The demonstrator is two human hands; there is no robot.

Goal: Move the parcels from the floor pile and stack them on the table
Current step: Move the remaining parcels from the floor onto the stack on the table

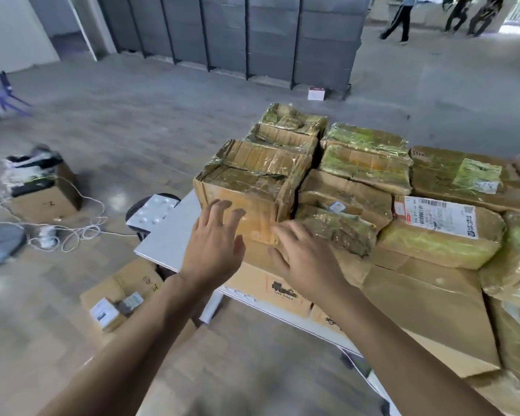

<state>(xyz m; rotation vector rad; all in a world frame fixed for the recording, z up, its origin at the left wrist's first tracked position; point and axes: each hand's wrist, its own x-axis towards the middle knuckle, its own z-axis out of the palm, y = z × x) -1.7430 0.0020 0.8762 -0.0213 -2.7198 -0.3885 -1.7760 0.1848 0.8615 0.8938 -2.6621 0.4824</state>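
Cardboard parcel point(246, 187); left hand point(215, 247), right hand point(303, 259) outspread

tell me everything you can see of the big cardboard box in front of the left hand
The cardboard box is brown, crumpled along its top edges and wrapped in clear tape. It stands upright beside the table's bare corner, with other parcels packed against its right and far sides. The left hand, fingers spread, is at its near face; contact is unclear.
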